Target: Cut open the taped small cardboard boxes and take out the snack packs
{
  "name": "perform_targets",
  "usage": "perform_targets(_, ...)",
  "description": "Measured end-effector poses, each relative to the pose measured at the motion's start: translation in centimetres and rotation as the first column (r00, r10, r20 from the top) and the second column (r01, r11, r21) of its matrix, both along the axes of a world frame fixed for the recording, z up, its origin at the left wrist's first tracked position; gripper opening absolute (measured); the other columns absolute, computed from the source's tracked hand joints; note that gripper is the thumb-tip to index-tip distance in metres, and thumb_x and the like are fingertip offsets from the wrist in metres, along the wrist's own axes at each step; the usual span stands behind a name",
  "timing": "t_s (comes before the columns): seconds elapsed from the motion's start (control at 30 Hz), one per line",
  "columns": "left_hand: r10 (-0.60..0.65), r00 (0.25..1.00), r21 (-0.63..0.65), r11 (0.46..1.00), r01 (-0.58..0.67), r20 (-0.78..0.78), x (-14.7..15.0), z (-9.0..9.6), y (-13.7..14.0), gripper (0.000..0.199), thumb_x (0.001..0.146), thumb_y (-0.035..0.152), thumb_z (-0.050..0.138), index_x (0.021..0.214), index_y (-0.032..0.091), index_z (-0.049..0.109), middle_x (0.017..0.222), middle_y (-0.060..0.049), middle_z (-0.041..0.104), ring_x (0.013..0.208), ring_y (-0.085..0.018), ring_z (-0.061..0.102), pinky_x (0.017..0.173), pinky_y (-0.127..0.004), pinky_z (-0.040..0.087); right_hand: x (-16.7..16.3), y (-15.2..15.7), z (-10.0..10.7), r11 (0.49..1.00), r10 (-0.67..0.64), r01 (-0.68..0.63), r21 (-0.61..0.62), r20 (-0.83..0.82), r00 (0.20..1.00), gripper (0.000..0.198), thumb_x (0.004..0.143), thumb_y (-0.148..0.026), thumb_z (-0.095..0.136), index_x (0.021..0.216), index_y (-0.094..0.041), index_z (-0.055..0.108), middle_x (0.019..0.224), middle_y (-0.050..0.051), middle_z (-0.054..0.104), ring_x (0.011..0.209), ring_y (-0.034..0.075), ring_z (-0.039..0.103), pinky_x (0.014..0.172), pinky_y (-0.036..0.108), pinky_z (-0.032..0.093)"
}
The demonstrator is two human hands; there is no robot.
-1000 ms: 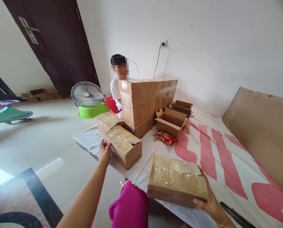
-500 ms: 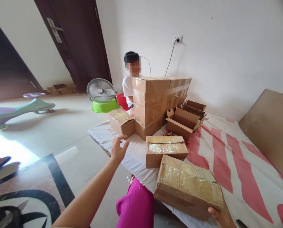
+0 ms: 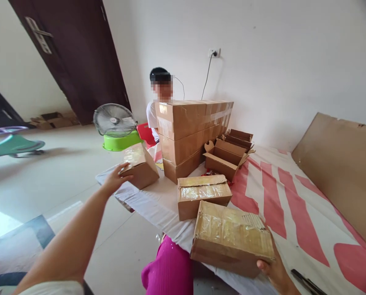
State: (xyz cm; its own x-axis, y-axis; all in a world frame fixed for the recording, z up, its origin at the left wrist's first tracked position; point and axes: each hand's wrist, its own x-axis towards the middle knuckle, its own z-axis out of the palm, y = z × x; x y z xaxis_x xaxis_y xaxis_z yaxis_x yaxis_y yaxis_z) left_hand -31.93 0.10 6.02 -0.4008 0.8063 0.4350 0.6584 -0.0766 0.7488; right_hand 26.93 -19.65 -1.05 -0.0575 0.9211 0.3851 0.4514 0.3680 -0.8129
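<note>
At the left corner of the covered table, my left hand (image 3: 118, 178) has its fingers bent against the near side of a taped cardboard box (image 3: 143, 170), which is slightly tilted. My right hand (image 3: 273, 266) grips the right end of a larger cardboard box (image 3: 232, 233) with a shiny taped top, its thumb on the front face and its other fingers partly hidden behind. Between these two lies another taped cardboard box (image 3: 204, 196), touched by neither hand.
Behind stands a stack of sealed boxes (image 3: 187, 123), with open empty cartons (image 3: 224, 153) beside it. A person (image 3: 152, 114) sits beyond the stack, near a fan (image 3: 114, 120) on a green stool. A dark, slim tool (image 3: 307, 280) lies at the lower right.
My left hand has reached forward and left onto the far box, which has tilted and shifted a little from the stack. My right hand keeps its hold. The view has turned right.
</note>
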Motion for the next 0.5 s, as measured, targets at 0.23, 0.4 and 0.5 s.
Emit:
perform_targets(0.23, -0.015, 0.999, -0.146, 0.989, 0.02, 0.037, -2.9, 1.9, -4.9, 0.097, 0.034, 0.101, 0.048, 0.089, 0.023, 0.064, 0.106, -0.003, 0.07, 0.105, -0.031, 0.064, 0.092, -0.051, 0.053, -0.3, 0.5, -1.0, 0.998, -0.056, 0.055, -0.015, -0.123, 0.991, 0.099, 0.071, -0.069, 0.067, 0.151, -0.02, 0.032, 0.137, 0.017, 0.055, 0.128, 0.039, 0.05, 0.103, 0.052, 0.045)
perform_targets(0.4, 0.136, 0.981, -0.079, 0.986, -0.148, -0.137, 3.9, 3.6, -3.1, 0.081, 0.07, 0.082, 0.051, 0.124, 0.021, 0.056, 0.142, -0.011, 0.048, 0.135, -0.041, 0.036, 0.113, -0.061, 0.024, -0.1, 0.5, -0.9, 1.0, -0.027, 0.026, -0.005, -0.07, 0.997, 0.092, 0.077, -0.063, 0.064, 0.152, -0.023, 0.029, 0.142, 0.015, 0.052, 0.131, 0.037, 0.049, 0.107, 0.05, 0.042)
perform_targets(0.5, 0.113, 0.946, -0.128, 0.979, -0.159, -0.305, 10.3, 4.1, -1.3, 0.083, 0.07, 0.071, 0.061, 0.139, 0.025, 0.047, 0.158, -0.012, 0.026, 0.144, -0.051, 0.008, 0.111, -0.07, 0.012, 0.2, 0.4, -1.1, 0.999, -0.049, 0.049, 0.0, -0.03, 0.998, 0.091, 0.076, -0.061, 0.067, 0.151, -0.023, 0.031, 0.142, 0.014, 0.052, 0.135, 0.039, 0.042, 0.111, 0.054, 0.035)
